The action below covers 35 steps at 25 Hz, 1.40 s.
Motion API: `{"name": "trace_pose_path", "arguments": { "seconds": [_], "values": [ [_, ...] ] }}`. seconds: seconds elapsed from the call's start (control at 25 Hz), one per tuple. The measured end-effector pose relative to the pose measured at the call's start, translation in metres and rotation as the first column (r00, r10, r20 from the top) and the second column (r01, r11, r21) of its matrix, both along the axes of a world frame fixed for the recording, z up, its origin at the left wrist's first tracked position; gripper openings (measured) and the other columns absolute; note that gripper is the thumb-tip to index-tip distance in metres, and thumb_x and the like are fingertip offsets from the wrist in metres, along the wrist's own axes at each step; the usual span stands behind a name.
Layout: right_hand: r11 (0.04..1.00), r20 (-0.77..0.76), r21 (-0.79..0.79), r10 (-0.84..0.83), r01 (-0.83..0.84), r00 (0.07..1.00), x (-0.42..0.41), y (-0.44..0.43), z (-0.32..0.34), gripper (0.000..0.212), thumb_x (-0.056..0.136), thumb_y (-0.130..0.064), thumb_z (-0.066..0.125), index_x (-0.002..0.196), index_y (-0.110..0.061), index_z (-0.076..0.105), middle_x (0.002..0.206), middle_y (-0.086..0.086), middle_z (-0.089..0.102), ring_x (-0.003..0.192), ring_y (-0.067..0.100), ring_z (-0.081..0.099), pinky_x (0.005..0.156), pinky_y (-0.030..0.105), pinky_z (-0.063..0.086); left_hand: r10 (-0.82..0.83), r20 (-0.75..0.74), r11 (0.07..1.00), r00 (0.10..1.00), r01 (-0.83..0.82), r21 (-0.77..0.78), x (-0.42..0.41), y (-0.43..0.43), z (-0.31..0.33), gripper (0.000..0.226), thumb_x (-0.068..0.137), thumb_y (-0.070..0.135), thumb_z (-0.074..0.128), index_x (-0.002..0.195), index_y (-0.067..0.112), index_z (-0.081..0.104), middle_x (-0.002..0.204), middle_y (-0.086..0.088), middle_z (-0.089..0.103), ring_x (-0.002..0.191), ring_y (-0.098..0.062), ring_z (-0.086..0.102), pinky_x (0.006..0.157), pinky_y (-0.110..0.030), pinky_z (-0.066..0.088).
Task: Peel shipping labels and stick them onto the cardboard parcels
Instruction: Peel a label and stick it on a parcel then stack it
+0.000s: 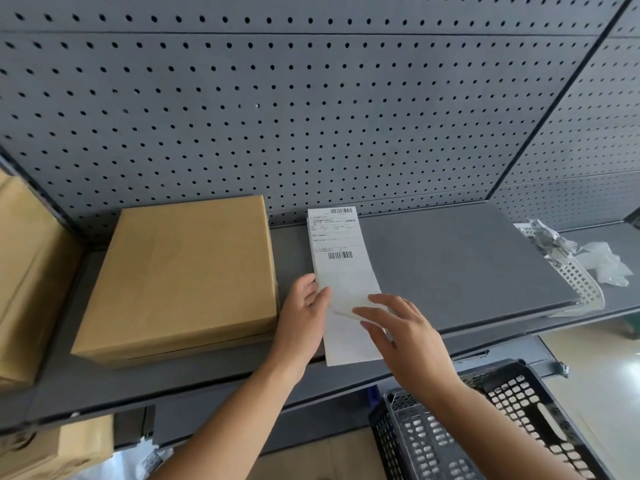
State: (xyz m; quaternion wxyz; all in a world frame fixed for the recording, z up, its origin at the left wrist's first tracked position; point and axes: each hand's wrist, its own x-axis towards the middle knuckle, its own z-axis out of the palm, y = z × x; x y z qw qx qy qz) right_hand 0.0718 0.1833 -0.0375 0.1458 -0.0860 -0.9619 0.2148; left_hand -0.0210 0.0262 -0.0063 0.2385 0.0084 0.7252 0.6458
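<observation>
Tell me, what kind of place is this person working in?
Probably a stockroom or parcel-packing area. A grey metal shelf backed by pegboard holds a cardboard parcel, and both hands work on a strip of barcoded shipping labels.

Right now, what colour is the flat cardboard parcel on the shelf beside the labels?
Plain tan-brown, unprinted on top: the flat cardboard parcel, clearest in the head view.

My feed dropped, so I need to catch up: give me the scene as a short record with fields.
surface: grey shelf with pegboard behind
labels: white strip lying on shelf, printed end far
left hand: fingers on strip's left edge
right hand: fingertips on strip's near part, at a lifted fold
parcel: cardboard box left of strip, no label visible
below right: black basket
</observation>
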Motion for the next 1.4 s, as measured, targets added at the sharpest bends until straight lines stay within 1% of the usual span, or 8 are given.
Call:
{"name": "trace_pose_path", "arguments": {
  "seconds": [0.12, 0.28, 0.4, 0.48, 0.6, 0.84, 1.04, 1.4],
  "values": [
    [0.999, -0.036, -0.033, 0.019, -0.020, 0.999, 0.010, -0.004, 0.011, 0.025, 0.098, -0.033, 0.057, 0.118, -0.040, 0.070, 0.130, -0.012, 0.059, 0.117, 0.012, 0.058, 0.080, 0.036, 0.060, 0.051, 0.035, 0.997, 0.998, -0.053, 0.058, -0.006, 0.005, 0.008, 0.028, 0.103, 0.025, 0.056, 0.130, 0.024, 0.046, 0.104, 0.022, 0.064, 0.087, 0.011, 0.063, 0.062, -0.007, 0.046],
    [0.999, -0.048, 0.017, 0.040, -0.039, 0.998, 0.022, -0.006, 0.024, 0.025, 0.097, -0.042, 0.055, 0.119, -0.042, 0.068, 0.128, -0.016, 0.058, 0.122, 0.009, 0.053, 0.087, 0.033, 0.055, 0.135, 0.104, 0.983, 0.985, -0.147, 0.115, -0.015, 0.010, 0.014, 0.031, 0.097, 0.017, 0.065, 0.127, 0.015, 0.058, 0.106, 0.003, 0.076, 0.095, -0.013, 0.074, 0.082, -0.036, 0.060],
    [0.995, -0.017, 0.071, 0.078, -0.076, 0.997, 0.027, -0.004, 0.036, 0.042, 0.095, -0.063, 0.045, 0.123, -0.041, 0.066, 0.127, -0.020, 0.059, 0.126, 0.006, 0.048, 0.100, 0.031, 0.042, 0.150, 0.076, 0.981, 0.986, -0.157, 0.109, -0.017, 0.013, 0.014, 0.021, 0.095, 0.009, 0.064, 0.115, 0.015, 0.066, 0.102, -0.003, 0.079, 0.096, -0.024, 0.076, 0.086, -0.043, 0.059],
    [0.995, -0.026, 0.064, 0.072, -0.070, 0.997, 0.022, 0.000, 0.044, 0.045, 0.098, -0.062, 0.039, 0.121, -0.036, 0.068, 0.122, -0.020, 0.062, 0.122, 0.005, 0.050, 0.102, 0.031, 0.042, 0.133, 0.054, 0.984, 0.990, -0.138, 0.114, -0.015, 0.012, 0.015, 0.015, 0.096, 0.010, 0.063, 0.109, 0.016, 0.069, 0.100, -0.002, 0.080, 0.095, -0.024, 0.076, 0.084, -0.041, 0.060],
    [0.996, -0.147, 0.081, 0.045, -0.033, 0.988, -0.003, 0.006, 0.055, 0.031, 0.099, -0.039, 0.049, 0.115, -0.026, 0.072, 0.111, -0.012, 0.067, 0.107, 0.013, 0.059, 0.087, 0.038, 0.053, 0.087, 0.018, 0.988, 0.996, -0.089, 0.127, -0.012, 0.011, 0.021, 0.013, 0.098, 0.010, 0.062, 0.106, 0.016, 0.070, 0.099, -0.001, 0.080, 0.090, -0.020, 0.077, 0.077, -0.033, 0.061],
    [0.966, -0.198, 0.233, 0.160, -0.112, 0.967, -0.056, 0.003, 0.069, 0.022, 0.091, -0.023, 0.070, 0.113, -0.019, 0.073, 0.106, -0.001, 0.068, 0.097, 0.024, 0.060, 0.078, 0.035, 0.051, 0.057, -0.075, 0.989, 0.996, -0.046, 0.138, -0.008, 0.011, 0.027, 0.012, 0.099, 0.012, 0.061, 0.102, 0.017, 0.072, 0.089, 0.003, 0.077, 0.069, 0.005, 0.069, 0.056, -0.008, 0.049],
    [0.923, -0.167, 0.328, 0.266, -0.201, 0.950, -0.068, 0.003, 0.068, 0.014, 0.092, -0.025, 0.069, 0.105, -0.021, 0.074, 0.099, -0.005, 0.068, 0.087, 0.022, 0.061, 0.071, 0.037, 0.053, 0.050, -0.128, 0.992, 0.991, -0.034, 0.125, -0.008, 0.009, 0.025, 0.014, 0.099, 0.013, 0.062, 0.106, 0.015, 0.074, 0.095, 0.003, 0.079, 0.079, 0.005, 0.069, 0.066, -0.005, 0.048],
    [0.868, -0.202, 0.439, 0.347, -0.232, 0.916, -0.073, 0.005, 0.068, 0.005, 0.091, -0.018, 0.067, 0.092, -0.019, 0.072, 0.087, -0.004, 0.069, 0.079, 0.023, 0.063, 0.060, 0.040, 0.054, 0.042, -0.123, 0.991, 0.992, -0.026, 0.132, -0.006, 0.007, 0.024, 0.013, 0.100, 0.022, 0.062, 0.107, 0.018, 0.073, 0.094, 0.002, 0.080, 0.074, 0.003, 0.068, 0.063, -0.009, 0.047]
  ]
}}
